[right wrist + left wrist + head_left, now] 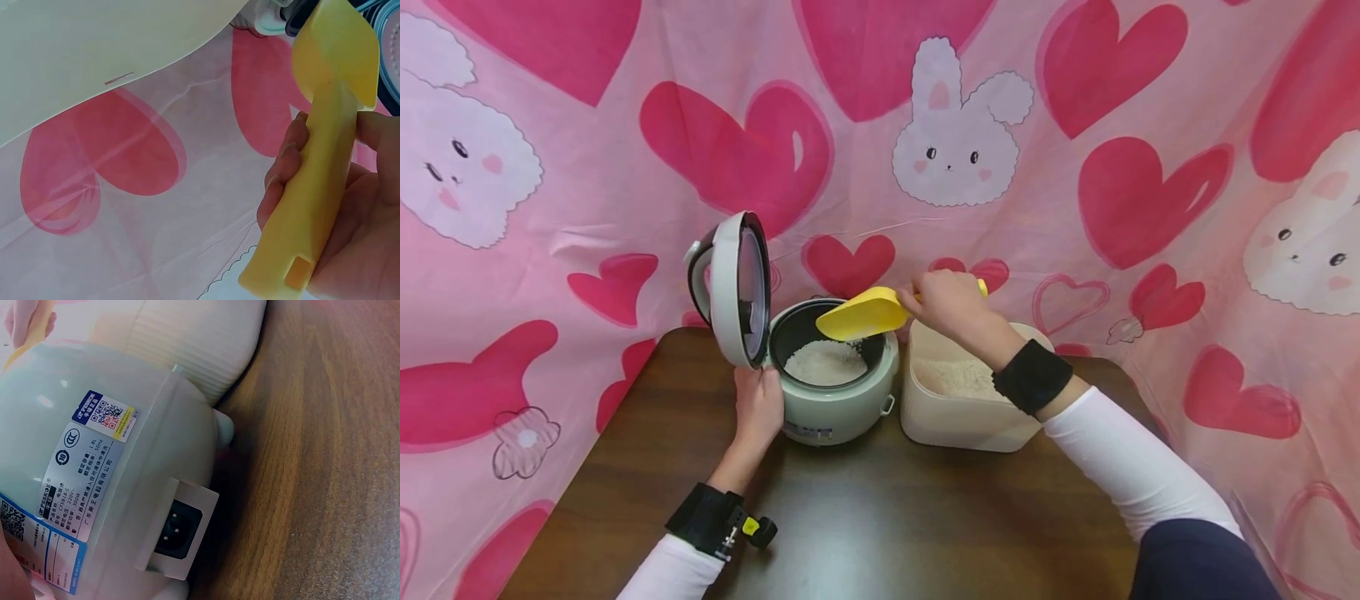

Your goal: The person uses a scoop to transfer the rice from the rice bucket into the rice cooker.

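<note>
Rice-transfer step in hand. Yellow scoop [859, 314] gripped by right hand [946, 302], tipped over rice cooker [835, 375] pot. Cooker side steadied by left hand [758, 406], fingers flat. Rice container [962, 417] just beside. Next likely called for: scoop returned to container.

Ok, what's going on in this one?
A person is scooping rice. The right hand grips a yellow scoop by its handle and holds it tipped over the open rice cooker, whose pot already has white rice in it. The left hand holds the cooker's side, just below its raised lid. A cream container of rice stands beside the cooker, on the right in the head view, both on a dark wooden table.
</note>
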A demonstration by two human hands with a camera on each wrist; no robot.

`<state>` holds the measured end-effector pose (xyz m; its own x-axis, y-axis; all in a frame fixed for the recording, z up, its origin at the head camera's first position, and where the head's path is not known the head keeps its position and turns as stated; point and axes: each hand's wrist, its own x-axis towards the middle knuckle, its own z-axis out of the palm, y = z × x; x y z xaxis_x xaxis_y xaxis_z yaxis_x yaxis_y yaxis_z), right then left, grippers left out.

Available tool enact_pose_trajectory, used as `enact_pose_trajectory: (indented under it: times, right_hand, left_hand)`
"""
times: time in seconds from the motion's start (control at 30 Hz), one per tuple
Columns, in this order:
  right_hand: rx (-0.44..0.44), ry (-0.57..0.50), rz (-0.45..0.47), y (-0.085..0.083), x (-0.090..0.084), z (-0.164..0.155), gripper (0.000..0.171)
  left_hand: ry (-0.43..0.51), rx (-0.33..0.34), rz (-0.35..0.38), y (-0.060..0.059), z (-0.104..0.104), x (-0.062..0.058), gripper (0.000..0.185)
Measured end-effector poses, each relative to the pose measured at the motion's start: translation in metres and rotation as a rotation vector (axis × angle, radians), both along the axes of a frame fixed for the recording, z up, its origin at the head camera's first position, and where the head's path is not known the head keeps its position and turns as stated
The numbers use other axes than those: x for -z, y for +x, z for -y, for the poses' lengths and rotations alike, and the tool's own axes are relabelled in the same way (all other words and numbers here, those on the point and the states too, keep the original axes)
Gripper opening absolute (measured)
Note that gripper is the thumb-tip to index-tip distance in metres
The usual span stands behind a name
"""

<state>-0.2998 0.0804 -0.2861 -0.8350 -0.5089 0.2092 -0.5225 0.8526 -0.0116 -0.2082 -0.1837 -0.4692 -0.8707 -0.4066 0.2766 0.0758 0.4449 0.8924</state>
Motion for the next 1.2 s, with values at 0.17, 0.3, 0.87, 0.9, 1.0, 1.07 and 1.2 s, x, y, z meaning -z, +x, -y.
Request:
enact_pose_trajectory:
  times: [0.17,0.3,0.87,0.9,1.0,1.07,1.2]
  right_hand:
    - [-0.02,-0.004,-0.022,0.002,0.002,-0.003,0.034]
    - [-0.016,-0.01,-0.012,0.002,0.003,-0.006,0.034]
    - [0.054,-0.233,0.446,-0.012,0.01,-0.067,0.045]
    - [0.061,-0.239,0.461,-0.011,0.01,-0.072,0.045]
    - [0.075,-0.27,0.492,-0.009,0.009,-0.089,0.048]
    - [0.088,-0.275,0.486,-0.006,0.009,-0.101,0.047]
    - [0.141,-0.251,0.463,0.001,0.01,-0.125,0.047]
  left_hand:
    - [-0.009,-0.003,-0.019,0.0,0.0,0.0,0.045]
    - [-0.021,-0.008,-0.02,0.0,0.0,0.0,0.045]
    - [-0.017,-0.009,-0.011,0.001,0.0,0.002,0.047]
    - [-0.017,-0.01,-0.01,0.001,0.0,0.003,0.048]
    - [-0.022,-0.015,-0.005,0.001,0.0,0.003,0.048]
    - [-0.021,-0.015,-0.004,0.001,0.0,0.002,0.048]
    - [-0.018,-0.01,-0.006,-0.001,0.001,0.001,0.048]
